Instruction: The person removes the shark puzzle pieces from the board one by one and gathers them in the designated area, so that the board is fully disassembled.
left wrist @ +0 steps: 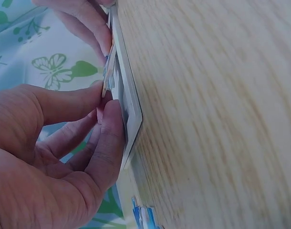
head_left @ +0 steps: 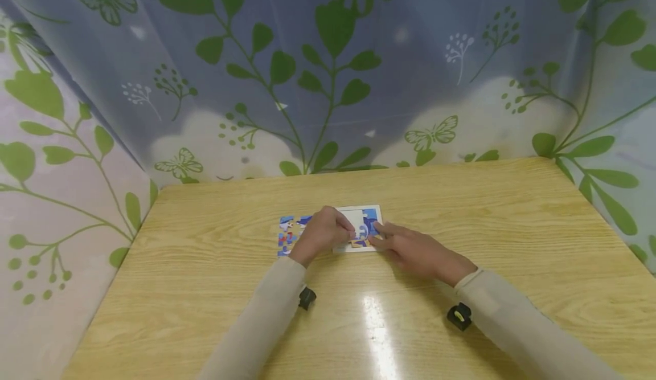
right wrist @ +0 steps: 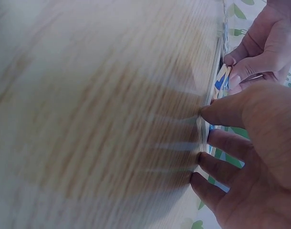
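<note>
Between thumb and fingertips, my left hand [head_left: 326, 231] pinches a jigsaw piece [right wrist: 222, 80] above a white puzzle tray [head_left: 351, 217]. In the left wrist view the piece stands tilted at the tray's edge. Some blue and orange pieces [head_left: 373, 216] lie inside the tray along its right and lower sides; part of its bed is bare white. My right hand [head_left: 416, 251] touches the tray's right side and lower corner with fingers extended. More jigsaw pieces [head_left: 285, 237] lie on the table left of the tray, partly hidden behind my left hand.
The wooden table [head_left: 205, 289] reaches back to a curtain [head_left: 287, 72] printed with leaves and butterflies, which also hangs at both sides. Dark wrist devices [head_left: 459, 316] are worn under both sleeves. Light glares off the tabletop in front of the tray.
</note>
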The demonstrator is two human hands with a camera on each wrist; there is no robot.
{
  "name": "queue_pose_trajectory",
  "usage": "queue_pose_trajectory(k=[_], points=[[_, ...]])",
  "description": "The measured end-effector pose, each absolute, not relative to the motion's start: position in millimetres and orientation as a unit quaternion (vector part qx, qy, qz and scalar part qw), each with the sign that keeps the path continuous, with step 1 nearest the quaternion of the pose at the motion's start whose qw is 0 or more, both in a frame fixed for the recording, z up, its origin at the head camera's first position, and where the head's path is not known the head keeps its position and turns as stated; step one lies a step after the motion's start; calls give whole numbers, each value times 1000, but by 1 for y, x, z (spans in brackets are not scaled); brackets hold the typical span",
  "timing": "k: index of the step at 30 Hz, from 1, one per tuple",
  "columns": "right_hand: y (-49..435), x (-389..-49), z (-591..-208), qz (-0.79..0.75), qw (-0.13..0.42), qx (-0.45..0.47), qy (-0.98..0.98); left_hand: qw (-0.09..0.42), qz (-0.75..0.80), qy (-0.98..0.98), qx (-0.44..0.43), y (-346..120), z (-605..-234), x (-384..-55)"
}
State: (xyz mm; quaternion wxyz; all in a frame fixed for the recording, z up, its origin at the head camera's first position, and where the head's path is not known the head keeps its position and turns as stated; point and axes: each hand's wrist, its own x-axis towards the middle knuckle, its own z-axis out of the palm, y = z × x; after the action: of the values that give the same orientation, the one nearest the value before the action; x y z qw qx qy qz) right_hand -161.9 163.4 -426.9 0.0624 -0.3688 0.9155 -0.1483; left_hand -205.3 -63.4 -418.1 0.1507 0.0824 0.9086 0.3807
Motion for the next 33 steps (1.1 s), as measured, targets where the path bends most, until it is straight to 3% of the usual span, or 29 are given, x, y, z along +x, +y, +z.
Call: queue_pose_trajectory(k=[11,33], points=[[165,-162,-427,-151,58,-372,914,123,385,911,86,-79,-414,-206],[164,-161,-428,-163,52,-376,911,134,421,896,45,-134,-403,-191]])
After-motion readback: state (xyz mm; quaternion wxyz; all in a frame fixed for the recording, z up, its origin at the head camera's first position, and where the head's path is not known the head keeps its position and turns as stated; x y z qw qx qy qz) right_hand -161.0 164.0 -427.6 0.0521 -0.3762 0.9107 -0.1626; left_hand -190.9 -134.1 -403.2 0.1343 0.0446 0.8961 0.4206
